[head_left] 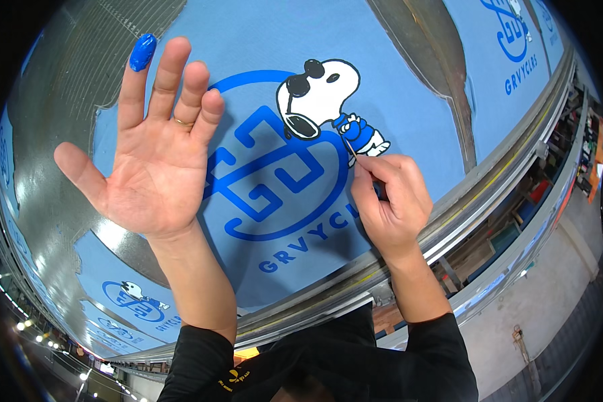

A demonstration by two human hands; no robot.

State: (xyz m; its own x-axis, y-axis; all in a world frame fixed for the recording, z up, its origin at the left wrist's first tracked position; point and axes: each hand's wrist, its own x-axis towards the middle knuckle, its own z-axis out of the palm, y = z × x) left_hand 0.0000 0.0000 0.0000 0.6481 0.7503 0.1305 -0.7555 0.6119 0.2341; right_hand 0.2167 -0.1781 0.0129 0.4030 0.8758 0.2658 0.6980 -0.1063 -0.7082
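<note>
My left hand is raised over the fabric, palm facing me and fingers spread. A thick dab of glossy blue paint coats its index fingertip, and a ring circles another finger. In my right hand a thin stick is pinched between thumb and fingers. Its tip meets the printed cartoon dog around its blue clothing; I cannot make out what is on the tip. The dog is white with black sunglasses, printed on a light blue fabric panel beside a darker blue round emblem with lettering.
The panel lies on a long grey table. Similar printed panels lie at lower left and at upper right. A metal rail edges the table on my side. Shelves with assorted items sit beneath it at right.
</note>
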